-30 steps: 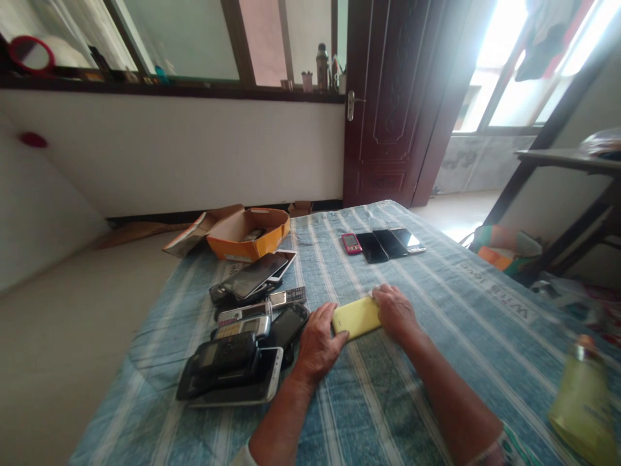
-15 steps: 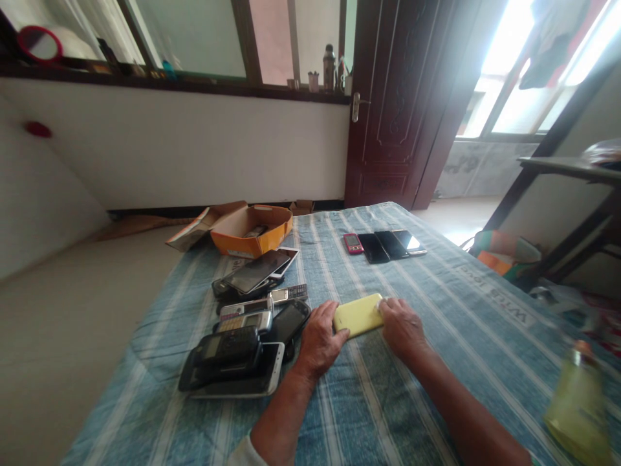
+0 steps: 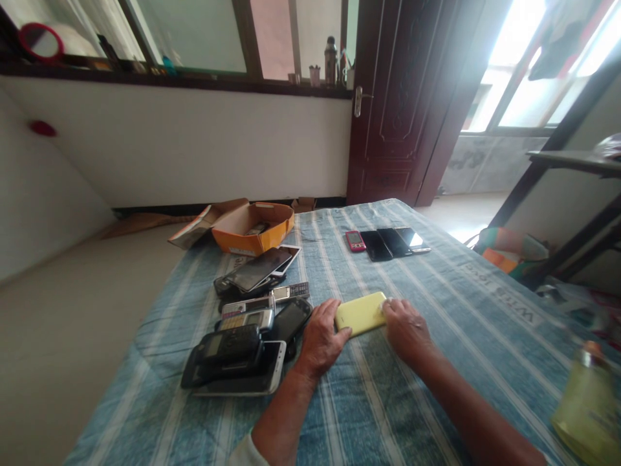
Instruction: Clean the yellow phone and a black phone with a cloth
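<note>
The left hand was partly closed around the left end of a yellow phone, fingers along the far edge and thumb along the near one. The right hand was at the phone's other end, its fingers curled and bunched, pinching a small white wad against the yellow surface; what the wad was made of was too small to tell. The phone lay between the two hands, over a blue striped cloth.

Just beside the left hand was a black phone, at the edge of a loose heap of handsets. There, a black device sat on top of a large white-edged phone, and a slim keypad phone lay farther back. Behind the heap stood an open orange box.

Beyond the right hand, a red phone lay in a row with dark-screened phones. A bottle of yellowish liquid stood well apart at the right, and a dark red door rose behind.
</note>
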`<state>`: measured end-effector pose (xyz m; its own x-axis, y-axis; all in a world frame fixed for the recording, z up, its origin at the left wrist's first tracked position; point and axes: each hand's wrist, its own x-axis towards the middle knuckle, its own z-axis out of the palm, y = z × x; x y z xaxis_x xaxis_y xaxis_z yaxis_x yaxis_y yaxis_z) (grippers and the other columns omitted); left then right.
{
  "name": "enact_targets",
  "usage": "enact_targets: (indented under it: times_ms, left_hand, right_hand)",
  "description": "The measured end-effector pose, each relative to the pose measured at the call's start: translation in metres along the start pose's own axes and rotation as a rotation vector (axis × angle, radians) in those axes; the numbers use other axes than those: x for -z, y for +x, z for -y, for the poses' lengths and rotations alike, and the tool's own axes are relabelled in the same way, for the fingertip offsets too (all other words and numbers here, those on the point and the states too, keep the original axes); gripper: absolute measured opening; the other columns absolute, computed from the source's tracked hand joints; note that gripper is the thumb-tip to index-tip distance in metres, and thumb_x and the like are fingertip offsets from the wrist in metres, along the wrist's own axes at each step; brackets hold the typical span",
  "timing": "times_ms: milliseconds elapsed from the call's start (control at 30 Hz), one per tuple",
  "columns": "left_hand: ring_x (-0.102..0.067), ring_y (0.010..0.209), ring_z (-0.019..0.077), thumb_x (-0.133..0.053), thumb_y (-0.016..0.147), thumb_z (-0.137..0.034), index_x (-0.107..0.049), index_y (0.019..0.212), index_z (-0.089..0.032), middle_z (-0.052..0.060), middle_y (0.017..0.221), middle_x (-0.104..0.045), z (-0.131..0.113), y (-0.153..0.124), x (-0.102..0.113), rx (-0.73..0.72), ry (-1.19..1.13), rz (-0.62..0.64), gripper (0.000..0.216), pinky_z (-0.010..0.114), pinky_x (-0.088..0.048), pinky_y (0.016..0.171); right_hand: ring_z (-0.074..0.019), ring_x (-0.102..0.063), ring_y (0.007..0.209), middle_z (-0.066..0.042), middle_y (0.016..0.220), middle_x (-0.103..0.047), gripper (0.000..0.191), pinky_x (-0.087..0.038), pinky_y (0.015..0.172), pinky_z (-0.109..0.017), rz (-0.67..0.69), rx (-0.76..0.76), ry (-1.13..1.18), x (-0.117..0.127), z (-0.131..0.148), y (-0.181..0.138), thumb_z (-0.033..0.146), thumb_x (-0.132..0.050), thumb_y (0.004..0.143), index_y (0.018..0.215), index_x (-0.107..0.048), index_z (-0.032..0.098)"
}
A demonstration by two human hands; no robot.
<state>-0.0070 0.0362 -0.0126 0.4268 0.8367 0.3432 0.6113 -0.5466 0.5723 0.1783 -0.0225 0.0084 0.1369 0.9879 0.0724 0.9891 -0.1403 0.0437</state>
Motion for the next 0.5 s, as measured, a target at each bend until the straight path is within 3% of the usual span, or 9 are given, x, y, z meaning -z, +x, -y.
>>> enact_targets:
  times_ms: [133,367,500]
  left_hand:
    - [-0.057,0.114,0.0284,-0.070,0.067,-0.013,-0.058,0.118,-0.015,0.013,0.122,-0.063,0.000,0.000,0.000,-0.008,0.001,-0.006,0.052,0.047,-0.046,0.101]
    - [-0.057,0.115,0.0289,-0.071,0.067,-0.014,-0.058,0.118,-0.015,0.013,0.122,-0.062,0.002,0.000,-0.002,-0.008,0.009,-0.021,0.053,0.047,-0.045,0.102]
    - [-0.057,0.115,0.0289,-0.071,0.067,-0.014,-0.058,0.118,-0.014,0.014,0.122,-0.062,0.002,-0.001,-0.001,-0.013,0.012,-0.021,0.053,0.047,-0.046,0.102]
  right_hand:
    - [-0.0246,-0.055,0.097,-0.014,0.108,-0.063,0.034,-0.042,0.080,-0.033,0.001,0.004,-0.001,0.001,-0.001,-0.008,0.009,-0.040,0.092,0.118,-0.061,0.011]
    - [-0.0246,-0.055,0.097,-0.015,0.106,-0.063,0.033,-0.041,0.080,-0.032,-0.008,0.002,0.013,0.003,0.005,0.014,0.007,-0.039,0.091,0.114,-0.062,0.011]
    - [-0.0244,-0.055,0.097,-0.016,0.106,-0.063,0.034,-0.041,0.079,-0.032,0.000,0.013,0.004,0.003,0.004,0.010,0.007,-0.038,0.091,0.116,-0.061,0.010]
